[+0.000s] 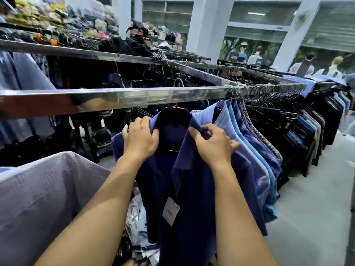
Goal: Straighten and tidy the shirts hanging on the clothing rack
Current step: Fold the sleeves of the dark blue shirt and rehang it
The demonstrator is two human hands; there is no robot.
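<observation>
At frame centre, gripping the collar of the navy shirt with left hand and right hand, one each side, below the steel rail. Probably midway: collar not yet squared; blue shirts at right seemingly hanging in order already.

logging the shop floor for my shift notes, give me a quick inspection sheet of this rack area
surface: steel rail, hangers crowded along its right
job's things: navy shirt on black hanger, white tag dangling; row of blue and dark shirts to its right
clutter: shiny packets on the floor below; grey garment at left
hands: left hand and right hand each grip the navy shirt's collar
cables: nothing seen
surroundings: mannequins by far windows, bagged goods on shelves
</observation>
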